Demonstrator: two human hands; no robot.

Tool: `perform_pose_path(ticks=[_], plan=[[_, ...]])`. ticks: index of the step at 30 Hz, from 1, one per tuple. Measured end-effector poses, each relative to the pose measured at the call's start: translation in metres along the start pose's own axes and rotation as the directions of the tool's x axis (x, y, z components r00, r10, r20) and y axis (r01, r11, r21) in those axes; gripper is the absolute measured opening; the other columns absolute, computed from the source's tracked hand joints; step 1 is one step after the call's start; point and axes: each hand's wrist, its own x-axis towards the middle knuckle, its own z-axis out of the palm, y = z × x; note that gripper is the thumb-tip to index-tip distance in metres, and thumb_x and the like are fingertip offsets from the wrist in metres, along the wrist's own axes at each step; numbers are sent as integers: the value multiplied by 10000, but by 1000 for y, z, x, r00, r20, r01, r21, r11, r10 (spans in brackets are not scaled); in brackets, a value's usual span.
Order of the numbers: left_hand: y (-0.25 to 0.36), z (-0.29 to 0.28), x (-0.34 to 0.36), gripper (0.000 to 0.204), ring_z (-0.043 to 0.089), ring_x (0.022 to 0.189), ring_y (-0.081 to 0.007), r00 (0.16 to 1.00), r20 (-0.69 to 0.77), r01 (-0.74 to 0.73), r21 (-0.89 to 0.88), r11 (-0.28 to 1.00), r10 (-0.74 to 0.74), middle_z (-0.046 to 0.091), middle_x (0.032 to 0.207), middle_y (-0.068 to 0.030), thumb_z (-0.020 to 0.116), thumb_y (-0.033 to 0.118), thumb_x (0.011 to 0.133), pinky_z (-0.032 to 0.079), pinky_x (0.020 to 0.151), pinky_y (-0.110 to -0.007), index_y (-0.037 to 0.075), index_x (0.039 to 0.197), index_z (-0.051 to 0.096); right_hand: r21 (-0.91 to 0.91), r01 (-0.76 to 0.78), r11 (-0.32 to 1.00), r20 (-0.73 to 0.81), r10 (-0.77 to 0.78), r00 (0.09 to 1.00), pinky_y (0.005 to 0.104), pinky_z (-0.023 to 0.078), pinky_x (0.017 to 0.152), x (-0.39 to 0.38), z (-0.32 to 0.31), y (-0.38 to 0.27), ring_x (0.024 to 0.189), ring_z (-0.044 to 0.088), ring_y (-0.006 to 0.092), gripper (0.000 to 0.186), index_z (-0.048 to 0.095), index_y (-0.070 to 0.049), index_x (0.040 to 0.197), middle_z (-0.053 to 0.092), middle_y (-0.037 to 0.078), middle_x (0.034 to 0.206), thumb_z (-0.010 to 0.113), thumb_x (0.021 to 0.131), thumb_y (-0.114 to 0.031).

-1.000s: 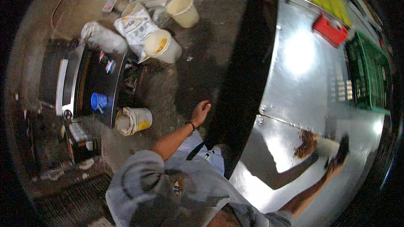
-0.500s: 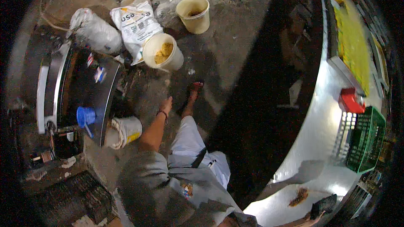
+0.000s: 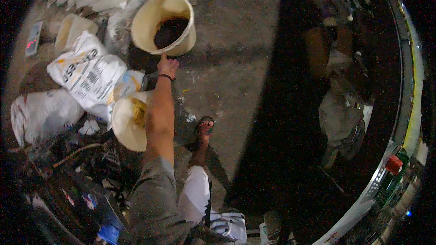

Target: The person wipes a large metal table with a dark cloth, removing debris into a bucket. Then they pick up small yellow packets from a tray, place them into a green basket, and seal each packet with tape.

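The left hand (image 3: 168,66), with a dark band (image 3: 166,77) worn at the wrist, is stretched forward to the near rim of a cream bucket (image 3: 149,22). A fingertip is seen at the rim; whether the fingers are clamped on it or only laid against it cannot be told. The bucket is set on the floor (image 3: 227,77), with dark stuff (image 3: 168,36) held inside. A pale tub (image 3: 125,129) with yellow contents (image 3: 139,112) is partly covered by the forearm (image 3: 161,113), beside a white sack (image 3: 88,72).
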Motion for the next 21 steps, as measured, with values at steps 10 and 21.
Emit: perform_pose_path(ticks=[10, 21], plan=[[65, 19, 218, 321, 585, 1069, -452, 977, 157, 178, -202, 963, -147, 579, 1116, -288, 546, 214, 959, 533, 810, -598, -23, 1168, 603, 201, -193, 960, -116, 219, 969, 431, 537, 885, -32, -173, 16, 982, 652, 282, 392, 597, -9, 1228, 658, 144, 1119, 524, 975, -300], [-163, -95, -57, 570, 625, 825, -258, 542, 827, -825, 557, -94, 147, 645, 917, -126, 776, 459, 798, 539, 744, -400, -28, 1030, 593, 451, -158, 878, -101, 226, 969, 433, 557, 880, 1, -418, 215, 973, 665, 300, 341, 623, -12, 1173, 663, 146, 1118, 570, 938, -253]])
